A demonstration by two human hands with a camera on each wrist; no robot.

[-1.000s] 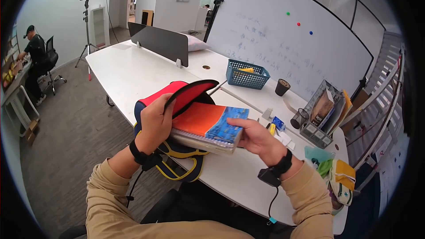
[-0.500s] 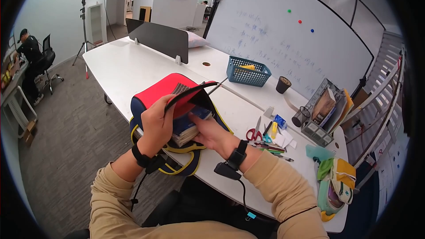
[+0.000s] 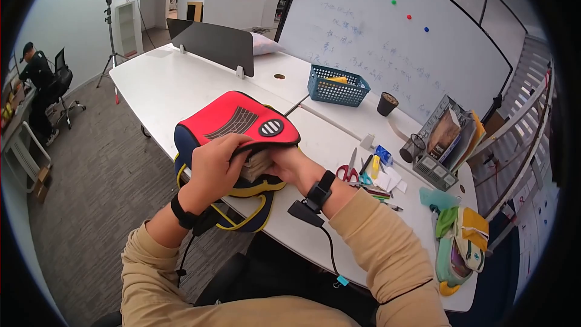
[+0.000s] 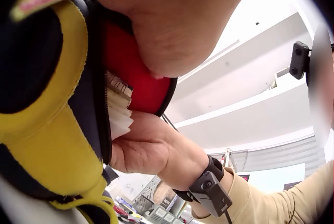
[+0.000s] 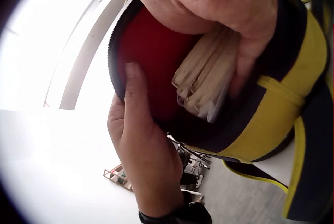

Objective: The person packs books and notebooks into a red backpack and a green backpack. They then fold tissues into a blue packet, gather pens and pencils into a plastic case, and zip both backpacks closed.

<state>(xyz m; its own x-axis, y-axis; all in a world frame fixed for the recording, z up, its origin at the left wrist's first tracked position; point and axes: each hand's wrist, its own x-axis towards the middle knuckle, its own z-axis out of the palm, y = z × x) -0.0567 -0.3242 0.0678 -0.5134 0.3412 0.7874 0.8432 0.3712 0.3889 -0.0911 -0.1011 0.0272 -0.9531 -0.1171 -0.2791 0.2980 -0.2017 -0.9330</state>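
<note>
A red and navy backpack (image 3: 233,118) with yellow trim lies on the white table. My left hand (image 3: 215,166) pinches the edge of its red flap, thumb on the inner side in the right wrist view (image 5: 143,140). Inside the opening, my right hand (image 3: 290,166) grips a stack of books (image 5: 206,73), whose page edges face out; the same stack (image 4: 119,106) shows beside my right hand (image 4: 146,143) in the left wrist view. The covers and some right fingertips are hidden in the bag.
Right of the backpack lie scissors (image 3: 347,172), pens and papers. Behind stand a blue basket (image 3: 338,92), a dark cup (image 3: 387,104) and a file holder (image 3: 434,171). A green and yellow bag (image 3: 457,254) is at the right edge; a dark divider (image 3: 212,47) stands behind.
The orange and blue notebook and the stack have gone into the backpack with my right hand, which moved left. The red flap has come down over them, my left hand still on its edge.
</note>
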